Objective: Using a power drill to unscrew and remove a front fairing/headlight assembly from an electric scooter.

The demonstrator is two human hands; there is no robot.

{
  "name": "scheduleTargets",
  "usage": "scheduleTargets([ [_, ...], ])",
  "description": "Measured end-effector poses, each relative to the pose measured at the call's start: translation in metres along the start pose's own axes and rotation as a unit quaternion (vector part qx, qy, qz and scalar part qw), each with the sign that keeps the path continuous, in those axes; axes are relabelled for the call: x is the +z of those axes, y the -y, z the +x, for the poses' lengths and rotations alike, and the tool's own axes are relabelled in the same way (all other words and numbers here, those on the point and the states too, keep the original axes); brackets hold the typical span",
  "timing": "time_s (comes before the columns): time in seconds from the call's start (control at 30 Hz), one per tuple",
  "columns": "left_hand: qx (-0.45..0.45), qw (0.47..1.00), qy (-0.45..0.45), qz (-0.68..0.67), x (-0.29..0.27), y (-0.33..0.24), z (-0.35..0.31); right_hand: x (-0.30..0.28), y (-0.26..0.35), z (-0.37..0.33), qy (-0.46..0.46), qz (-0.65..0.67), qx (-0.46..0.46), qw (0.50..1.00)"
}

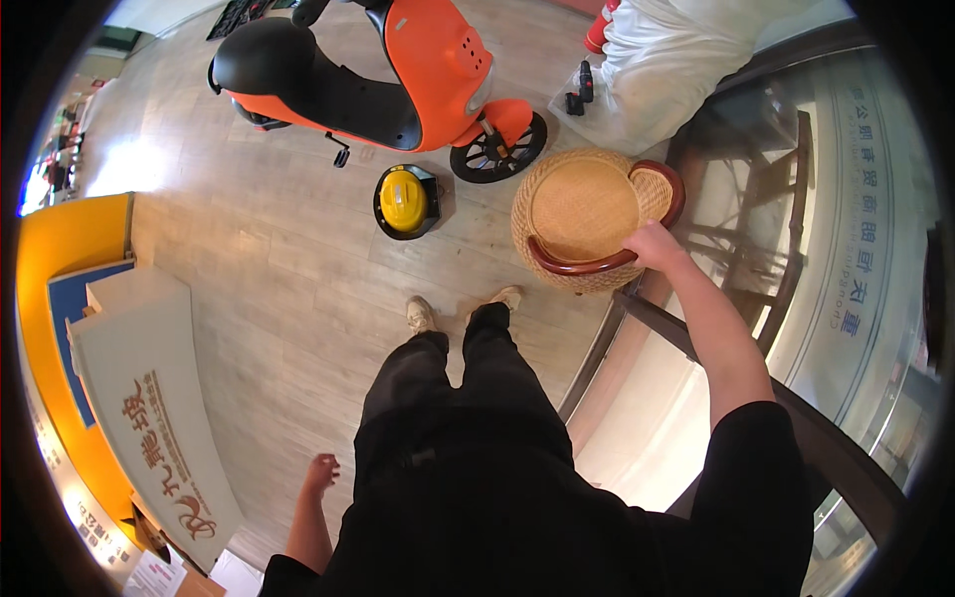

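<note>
A round woven rattan chair (585, 199) stands on the floor ahead and to the right, against the glass wall. Its curved, glossy red-brown wooden rail (575, 267) runs along the seat's edge. My right arm reaches forward, and my right hand (655, 246) is closed around that rail. The hand covers part of the wood. Low at my left side hangs my left hand (323, 472), its fingers loosely bent and a little apart, with nothing in it. It touches no object.
An orange and black scooter (438, 75) stands ahead. Near its front wheel is a yellow hard hat (403, 200) in a black holder. White sheeting (667, 70) hangs behind the chair. A white counter (149, 398) is at left; a dark-framed glass wall (846, 199) runs along the right.
</note>
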State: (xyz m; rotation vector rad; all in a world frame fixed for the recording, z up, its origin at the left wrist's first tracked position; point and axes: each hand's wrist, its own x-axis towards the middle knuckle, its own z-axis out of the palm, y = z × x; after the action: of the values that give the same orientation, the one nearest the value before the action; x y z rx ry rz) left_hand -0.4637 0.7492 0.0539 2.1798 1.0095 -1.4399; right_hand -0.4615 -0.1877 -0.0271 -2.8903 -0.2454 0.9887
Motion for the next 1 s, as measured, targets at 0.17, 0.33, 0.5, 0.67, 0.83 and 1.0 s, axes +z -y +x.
scheduleTargets([
  [0.17, 0.009, 0.995, 0.094, 0.001, 0.052, -0.006, -0.026, 0.054, -0.005, -0.013, -0.029, 0.034, -0.023, 0.999],
  [0.33, 0.099, 0.986, 0.091, -0.102, 0.077, -0.056, -0.037, 0.096, 0.016, -0.035, 0.0, 0.018, -0.013, 1.0],
  [0.5, 0.141, 0.981, 0.096, -0.088, 0.082, -0.077, -0.036, 0.141, 0.043, -0.065, 0.017, 0.011, 0.005, 1.0],
  [0.67, 0.151, 0.982, 0.111, -0.021, 0.086, -0.092, -0.021, 0.22, 0.045, -0.099, 0.075, 0.027, 0.082, 0.993],
  [0.83, 0.185, 0.978, 0.09, 0.032, 0.117, -0.125, -0.033, 0.323, 0.047, -0.131, 0.05, 0.04, 0.17, 0.983],
  [1.0, 0.226, 0.966, 0.045, 0.118, 0.131, -0.12, -0.035, 0.365, 0.053, -0.145, 0.048, 0.005, 0.177, 0.983],
])
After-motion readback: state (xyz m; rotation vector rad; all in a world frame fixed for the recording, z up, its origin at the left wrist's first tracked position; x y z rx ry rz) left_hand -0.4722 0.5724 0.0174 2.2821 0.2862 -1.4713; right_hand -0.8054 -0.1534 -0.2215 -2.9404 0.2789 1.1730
